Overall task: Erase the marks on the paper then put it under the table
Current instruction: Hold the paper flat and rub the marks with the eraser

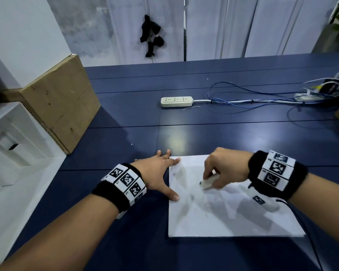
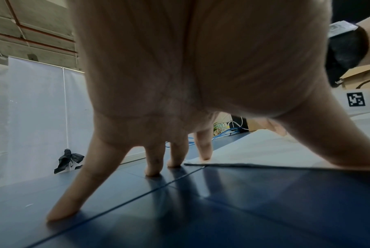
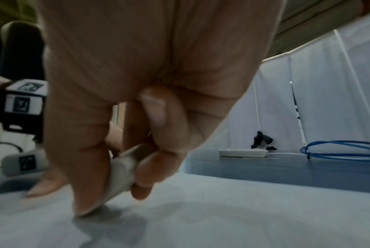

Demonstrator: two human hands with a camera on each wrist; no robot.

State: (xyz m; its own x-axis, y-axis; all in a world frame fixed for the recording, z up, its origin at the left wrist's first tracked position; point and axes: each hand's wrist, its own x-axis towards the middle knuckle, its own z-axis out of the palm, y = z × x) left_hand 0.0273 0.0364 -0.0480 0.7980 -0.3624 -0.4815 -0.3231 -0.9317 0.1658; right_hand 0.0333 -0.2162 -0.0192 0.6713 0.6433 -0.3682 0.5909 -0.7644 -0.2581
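A cardboard box (image 1: 61, 106) is leaning at the far left of the blue table (image 1: 233, 130), where a person is erasing pencil marks from a sheet of paper (image 1: 233, 218) lying flat near the table's front edge. The left hand (image 1: 157, 173) is spreading flat, fingers straight, with the forefinger and thumb pressing on the sheet's left edge and the other fingertips resting on the table. The right hand (image 1: 225, 167) is pinching a white eraser (image 1: 206, 184) against the upper middle of the sheet, directly over faint grey marks (image 1: 200, 202). The paper's long axis is running left to right, and the remaining marks are lying just nearer the person than the eraser, closer to the right hand. The right wrist view is showing the eraser's tip touching the paper; the left wrist view is showing which fingertips are landing on paper rather than table. A power strip (image 1: 176, 101) is lying well beyond.
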